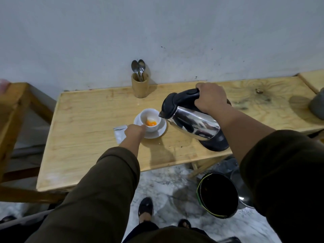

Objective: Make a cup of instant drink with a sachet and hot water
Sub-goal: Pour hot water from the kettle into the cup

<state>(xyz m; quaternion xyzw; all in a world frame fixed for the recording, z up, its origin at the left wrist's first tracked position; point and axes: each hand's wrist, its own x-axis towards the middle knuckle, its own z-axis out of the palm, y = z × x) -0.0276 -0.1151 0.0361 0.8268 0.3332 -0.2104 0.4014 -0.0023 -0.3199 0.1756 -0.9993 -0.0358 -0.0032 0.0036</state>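
Observation:
A white cup (152,114) stands on a white saucer (162,129) in the middle of the wooden table (87,120). Orange powder or liquid lies in its bottom. My right hand (211,99) grips the black handle of a steel kettle (192,120), tilted with its spout just above the cup's right rim. My left hand (134,133) rests against the cup's near left side, fingers closed at the cup. An opened silver sachet (120,133) lies flat on the table just left of the saucer, partly under my left hand.
A wooden holder with spoons (140,85) stands by the wall behind the cup. A grey container (317,106) sits at the table's right end. A dark bin (218,195) stands on the floor under the table's right front. A wooden frame (15,111) is at the left.

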